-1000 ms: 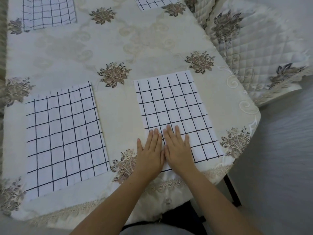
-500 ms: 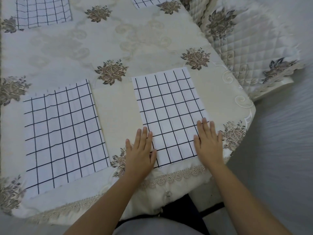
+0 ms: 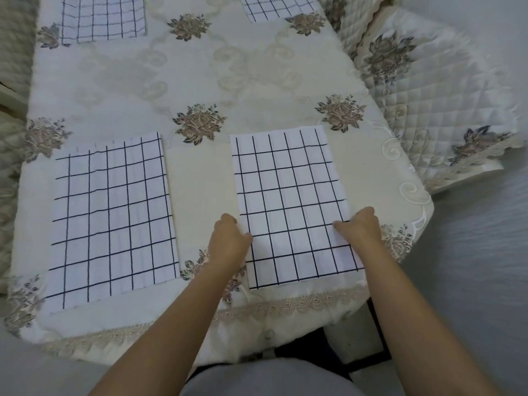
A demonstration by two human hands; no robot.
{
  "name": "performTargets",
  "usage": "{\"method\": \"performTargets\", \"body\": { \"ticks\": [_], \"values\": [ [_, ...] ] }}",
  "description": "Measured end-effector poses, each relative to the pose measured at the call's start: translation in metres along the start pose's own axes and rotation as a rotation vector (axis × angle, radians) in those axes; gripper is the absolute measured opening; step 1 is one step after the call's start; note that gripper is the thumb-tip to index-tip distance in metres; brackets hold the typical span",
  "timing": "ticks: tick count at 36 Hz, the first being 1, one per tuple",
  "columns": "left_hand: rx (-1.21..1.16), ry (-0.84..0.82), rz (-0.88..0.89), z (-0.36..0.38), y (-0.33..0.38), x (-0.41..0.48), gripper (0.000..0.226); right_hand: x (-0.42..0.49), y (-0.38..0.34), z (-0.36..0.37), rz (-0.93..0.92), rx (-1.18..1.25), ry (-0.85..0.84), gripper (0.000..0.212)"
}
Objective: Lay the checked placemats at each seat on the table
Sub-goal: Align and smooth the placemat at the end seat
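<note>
gripping the near right placemat (image 3: 288, 201), left hand (image 3: 228, 241) and right hand (image 3: 361, 227) curled, fingers pinching its side edges

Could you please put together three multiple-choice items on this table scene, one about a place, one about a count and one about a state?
1. Where do the two hands rest?
A. on the side edges of the near right placemat
B. on the near left placemat
C. on the quilted chair cover

2. How many checked placemats show, in whole or in part?
A. two
B. four
C. six

3. How does the near left placemat lie?
A. rolled up
B. folded in half
C. spread flat, untouched

Answers:
1 A: the left hand and right hand grip opposite sides of the near right placemat.
2 B: two lie near, and a far left placemat and a far right placemat are cut off by the frame's top.
3 C: the near left placemat lies open on the tablecloth, with no hand on it.
</note>
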State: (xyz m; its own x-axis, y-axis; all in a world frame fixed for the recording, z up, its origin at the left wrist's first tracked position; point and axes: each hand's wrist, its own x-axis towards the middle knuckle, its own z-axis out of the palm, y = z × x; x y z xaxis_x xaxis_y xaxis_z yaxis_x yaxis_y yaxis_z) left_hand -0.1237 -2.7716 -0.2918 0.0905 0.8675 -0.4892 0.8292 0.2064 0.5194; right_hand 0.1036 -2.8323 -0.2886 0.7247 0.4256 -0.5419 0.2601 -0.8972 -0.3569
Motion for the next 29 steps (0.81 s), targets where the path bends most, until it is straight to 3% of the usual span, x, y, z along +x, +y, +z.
{"method": "performTargets", "body": {
  "ticks": [3, 6, 10, 12, 15, 20, 23, 25, 29],
  "values": [
    [0.015, -0.037, -0.133, 0.001, 0.007, 0.007, 0.033, 0.008, -0.005, -0.005, 0.021, -0.074, -0.089, 0.069],
    [-0.012, -0.055, -0.203, 0.001, 0.015, 0.012, 0.014, 0.01, -0.006, -0.01, -0.013, -0.155, -0.134, 0.048],
    [-0.015, -0.058, -0.267, 0.006, 0.019, 0.015, 0.037, 0.011, -0.004, -0.01, -0.022, -0.19, -0.139, 0.032],
    [-0.022, -0.065, -0.297, 0.005, 0.025, 0.013, 0.02, 0.011, -0.004, -0.008, -0.033, -0.208, -0.125, 0.032],
    [-0.014, -0.034, -0.313, 0.01, 0.024, 0.014, 0.031, 0.01, -0.004, -0.004, -0.08, -0.174, -0.108, 0.028],
    [-0.02, 0.015, -0.297, 0.016, 0.027, 0.007, 0.012, 0.006, -0.004, 0.003, -0.158, -0.05, -0.095, 0.036],
    [-0.084, 0.036, -0.3, 0.018, 0.03, 0.003, 0.037, 0.008, -0.003, 0.0, -0.187, -0.006, -0.107, 0.039],
    [-0.144, 0.063, -0.302, 0.018, 0.031, 0.002, 0.044, 0.012, -0.001, -0.003, -0.197, 0.013, -0.126, 0.033],
    [-0.188, 0.066, -0.264, 0.019, 0.032, 0.003, 0.028, 0.023, 0.003, -0.008, -0.239, 0.03, -0.162, 0.014]
  ]
}}
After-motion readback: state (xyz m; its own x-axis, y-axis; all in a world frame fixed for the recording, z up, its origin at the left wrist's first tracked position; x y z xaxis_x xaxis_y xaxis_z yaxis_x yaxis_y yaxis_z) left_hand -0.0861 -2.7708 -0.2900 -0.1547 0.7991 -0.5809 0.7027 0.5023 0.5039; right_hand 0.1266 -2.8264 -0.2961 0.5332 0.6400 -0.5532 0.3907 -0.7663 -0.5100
